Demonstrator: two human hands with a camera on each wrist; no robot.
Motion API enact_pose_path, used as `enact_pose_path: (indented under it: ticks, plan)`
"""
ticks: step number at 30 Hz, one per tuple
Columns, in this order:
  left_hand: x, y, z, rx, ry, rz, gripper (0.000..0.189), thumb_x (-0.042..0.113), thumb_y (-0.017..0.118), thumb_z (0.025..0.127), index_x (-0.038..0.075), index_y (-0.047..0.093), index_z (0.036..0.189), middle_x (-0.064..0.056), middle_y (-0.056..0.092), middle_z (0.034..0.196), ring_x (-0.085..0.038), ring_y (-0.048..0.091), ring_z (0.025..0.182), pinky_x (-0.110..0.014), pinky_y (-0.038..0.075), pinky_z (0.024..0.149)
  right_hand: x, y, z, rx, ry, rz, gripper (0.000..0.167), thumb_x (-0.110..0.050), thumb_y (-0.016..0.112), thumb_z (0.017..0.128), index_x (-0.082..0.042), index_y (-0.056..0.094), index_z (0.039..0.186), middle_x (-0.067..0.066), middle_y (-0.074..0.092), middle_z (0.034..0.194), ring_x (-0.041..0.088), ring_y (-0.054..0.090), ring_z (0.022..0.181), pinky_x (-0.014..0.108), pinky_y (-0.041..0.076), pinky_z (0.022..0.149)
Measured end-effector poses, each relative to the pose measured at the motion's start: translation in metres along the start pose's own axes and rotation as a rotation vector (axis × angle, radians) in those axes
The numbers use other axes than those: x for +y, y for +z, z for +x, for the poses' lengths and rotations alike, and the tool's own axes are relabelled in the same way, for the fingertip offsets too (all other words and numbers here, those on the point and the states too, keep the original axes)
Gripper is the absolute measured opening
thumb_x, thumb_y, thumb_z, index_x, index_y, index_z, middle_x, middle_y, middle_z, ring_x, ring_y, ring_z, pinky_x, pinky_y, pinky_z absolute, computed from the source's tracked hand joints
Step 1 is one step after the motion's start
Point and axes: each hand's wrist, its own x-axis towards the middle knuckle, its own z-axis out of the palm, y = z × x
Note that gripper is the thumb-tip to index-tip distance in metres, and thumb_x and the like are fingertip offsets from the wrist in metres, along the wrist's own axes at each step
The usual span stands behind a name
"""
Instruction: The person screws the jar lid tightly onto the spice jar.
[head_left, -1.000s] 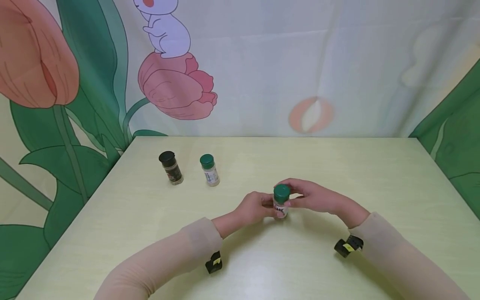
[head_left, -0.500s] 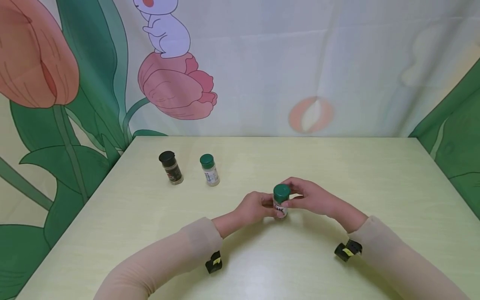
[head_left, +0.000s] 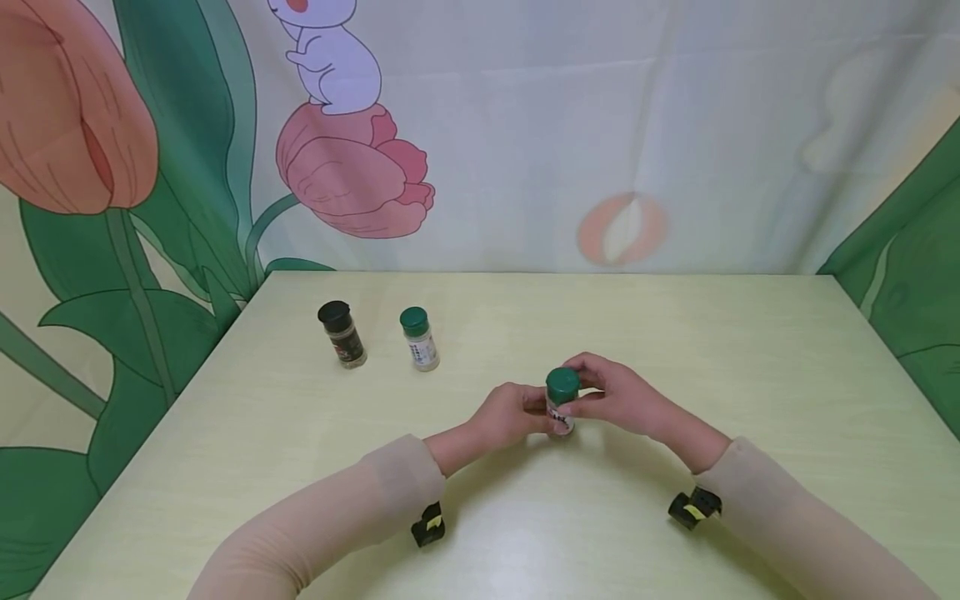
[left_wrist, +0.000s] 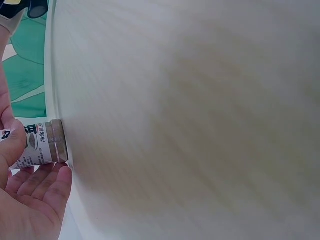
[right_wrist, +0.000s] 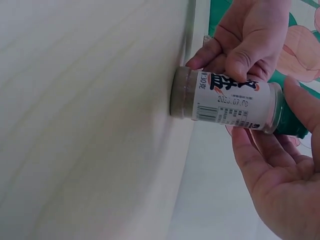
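A small spice jar (head_left: 562, 385) with a green cap stands upright on the table, between the two hands. My left hand (head_left: 508, 417) grips its lower body from the left, thumb across the front. From the other side my right hand (head_left: 621, 397) holds the jar near the neck, just under the cap. In the right wrist view the white label (right_wrist: 227, 100) shows print and a barcode, and the right thumb lies by the green cap (right_wrist: 291, 117). The left wrist view shows the jar's clear base (left_wrist: 57, 141) with brownish contents; its cap is out of that view.
Farther back on the left stand a second green-capped spice jar (head_left: 420, 340) and a black-capped spice jar (head_left: 342, 335). A printed curtain (head_left: 510, 150) hangs behind the pale table (head_left: 712, 325). Each wrist carries a small black camera.
The right hand has turned slightly around the jar, its thumb sliding left across the front while the wrist comes down and nearer. Left hand and jar stay in place.
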Motion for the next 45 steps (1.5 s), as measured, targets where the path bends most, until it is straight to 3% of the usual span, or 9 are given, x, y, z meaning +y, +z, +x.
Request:
enact_pose_path:
  ticks: [3, 7, 12, 22, 30, 45]
  plan:
    - [0.001, 0.0, 0.0, -0.002, 0.0, 0.007, 0.034, 0.019, 0.077, 0.092, 0.008, 0.074, 0.124, -0.009, 0.077, 0.119, -0.023, 0.069, 0.123, -0.028, 0.052, 0.1, -0.001, -0.006, 0.0, -0.063, 0.016, 0.007, 0.052, -0.013, 0.072, 0.096, 0.004, 0.049, 0.14, 0.025, 0.063, 0.137, 0.043, 0.055, 0.136, 0.044, 0.055, 0.107]
    - [0.001, 0.0, 0.0, -0.006, -0.004, 0.014, 0.035, 0.019, 0.077, 0.092, 0.006, 0.073, 0.125, -0.011, 0.077, 0.119, -0.022, 0.071, 0.117, -0.023, 0.052, 0.091, -0.005, -0.018, -0.001, -0.187, 0.06, 0.005, 0.064, -0.018, 0.067, 0.1, -0.002, 0.038, 0.154, 0.023, 0.054, 0.15, 0.044, 0.045, 0.146, 0.057, 0.044, 0.116]
    - [0.001, 0.001, 0.001, -0.006, -0.008, 0.01, 0.038, 0.018, 0.077, 0.092, 0.005, 0.072, 0.127, -0.012, 0.077, 0.12, -0.022, 0.071, 0.118, -0.021, 0.052, 0.091, -0.009, -0.027, 0.0, -0.246, 0.051, -0.019, 0.055, -0.017, 0.061, 0.103, -0.004, 0.042, 0.152, 0.02, 0.056, 0.149, 0.041, 0.049, 0.142, 0.061, 0.039, 0.118]
    - [0.001, 0.001, 0.001, -0.006, -0.005, 0.02, 0.04, 0.019, 0.076, 0.093, 0.006, 0.07, 0.131, -0.011, 0.076, 0.122, -0.024, 0.068, 0.125, -0.032, 0.053, 0.103, -0.005, -0.018, 0.0, -0.147, 0.038, 0.006, 0.042, -0.012, 0.063, 0.101, 0.0, 0.052, 0.14, 0.022, 0.064, 0.138, 0.042, 0.055, 0.136, 0.053, 0.049, 0.111]
    - [0.003, 0.0, 0.0, -0.005, -0.019, 0.01, 0.039, 0.019, 0.077, 0.092, 0.007, 0.071, 0.129, -0.011, 0.076, 0.122, -0.024, 0.069, 0.123, -0.029, 0.053, 0.099, 0.0, -0.008, -0.003, -0.059, 0.048, 0.019, 0.043, -0.02, 0.068, 0.099, -0.002, 0.053, 0.135, 0.02, 0.065, 0.136, 0.043, 0.052, 0.141, 0.055, 0.049, 0.112]
    - [0.004, 0.0, -0.001, -0.007, -0.013, 0.015, 0.04, 0.018, 0.077, 0.093, 0.006, 0.07, 0.13, -0.011, 0.076, 0.122, -0.024, 0.069, 0.123, -0.033, 0.054, 0.105, -0.002, -0.003, -0.002, -0.008, 0.06, 0.007, 0.042, -0.019, 0.072, 0.097, 0.0, 0.052, 0.129, 0.02, 0.069, 0.13, 0.038, 0.06, 0.132, 0.056, 0.048, 0.114]
